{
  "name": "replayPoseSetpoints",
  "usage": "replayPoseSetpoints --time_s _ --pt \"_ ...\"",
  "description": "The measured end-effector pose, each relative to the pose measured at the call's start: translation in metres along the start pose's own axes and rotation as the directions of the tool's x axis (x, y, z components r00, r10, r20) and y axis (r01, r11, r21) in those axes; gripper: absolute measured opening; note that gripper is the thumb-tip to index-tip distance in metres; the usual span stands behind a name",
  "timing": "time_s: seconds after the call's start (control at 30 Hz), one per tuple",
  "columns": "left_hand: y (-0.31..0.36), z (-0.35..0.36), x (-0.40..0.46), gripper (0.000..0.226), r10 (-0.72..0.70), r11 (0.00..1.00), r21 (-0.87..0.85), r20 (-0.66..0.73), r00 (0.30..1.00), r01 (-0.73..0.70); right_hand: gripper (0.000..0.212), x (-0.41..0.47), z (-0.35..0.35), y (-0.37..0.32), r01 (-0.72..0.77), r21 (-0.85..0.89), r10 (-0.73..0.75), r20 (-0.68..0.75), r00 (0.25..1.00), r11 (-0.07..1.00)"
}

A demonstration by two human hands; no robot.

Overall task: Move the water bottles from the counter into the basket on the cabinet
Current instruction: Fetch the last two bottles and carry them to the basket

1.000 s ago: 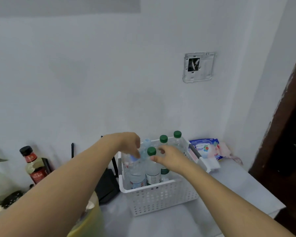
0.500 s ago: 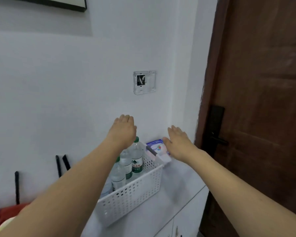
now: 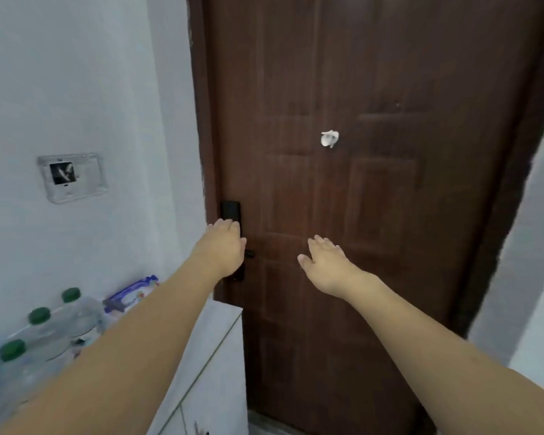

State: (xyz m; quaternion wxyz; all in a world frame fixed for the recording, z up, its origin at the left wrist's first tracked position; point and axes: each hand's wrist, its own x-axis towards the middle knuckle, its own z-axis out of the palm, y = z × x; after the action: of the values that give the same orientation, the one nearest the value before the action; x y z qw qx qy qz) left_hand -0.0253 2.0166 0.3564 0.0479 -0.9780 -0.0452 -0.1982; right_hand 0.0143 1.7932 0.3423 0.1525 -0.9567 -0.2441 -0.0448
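Observation:
Clear water bottles (image 3: 55, 321) with green caps stand together at the lower left, atop the white cabinet (image 3: 214, 350). The basket around them is hidden behind my left forearm. My left hand (image 3: 225, 249) is raised in front of the brown door, empty, fingers loosely spread, far to the right of the bottles. My right hand (image 3: 325, 265) is also up in front of the door, palm down, fingers apart, holding nothing.
A brown wooden door (image 3: 374, 183) fills the middle and right, with a black lock handle (image 3: 231, 211) behind my left hand. A blue and white wipes pack (image 3: 132, 293) lies beside the bottles. A wall plate (image 3: 71, 177) is mounted on the white wall.
My view has swung right from the basket to the door. Both hands let go of the bottles in the basket, lifted, and now hover empty in front of the door.

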Motion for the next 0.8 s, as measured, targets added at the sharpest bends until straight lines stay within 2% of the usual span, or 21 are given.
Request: replayPoseSetpoints --time_s 0.2,0.33,0.43,0.57,0.67,0.8 --pt "0.171 -0.009 0.036 0.053 0.259 0.954 -0.159 0.010 0.966 -0.254 0.061 -0.084 -0.055 0.123 -0.278 -0.037 0.273 -0.105 0.956 0.960" --pt "0.298 -0.021 0.036 0.054 0.473 0.844 -0.265 -0.041 0.880 -0.466 0.057 -0.168 -0.088 0.196 -0.492 -0.087 0.473 -0.176 0.863 0.866" --pt "0.393 -0.033 0.016 0.049 0.632 0.697 -0.355 -0.106 0.767 -0.623 0.045 -0.247 -0.111 0.240 -0.645 -0.087 0.614 -0.232 0.754 0.759" --pt "0.508 -0.057 -0.037 0.047 0.799 0.451 -0.462 -0.172 0.576 -0.764 0.041 -0.362 -0.136 0.277 -0.819 -0.075 0.773 -0.292 0.563 0.569" --pt "0.580 -0.080 -0.091 0.045 0.862 0.273 -0.503 -0.250 0.441 -0.820 0.039 -0.448 -0.149 0.289 -0.907 -0.044 0.849 -0.334 0.409 0.419" --pt "0.659 -0.115 -0.164 0.048 0.912 0.059 -0.506 -0.322 0.252 -0.860 0.049 -0.548 -0.165 0.290 -0.975 -0.018 0.909 -0.360 0.212 0.220"
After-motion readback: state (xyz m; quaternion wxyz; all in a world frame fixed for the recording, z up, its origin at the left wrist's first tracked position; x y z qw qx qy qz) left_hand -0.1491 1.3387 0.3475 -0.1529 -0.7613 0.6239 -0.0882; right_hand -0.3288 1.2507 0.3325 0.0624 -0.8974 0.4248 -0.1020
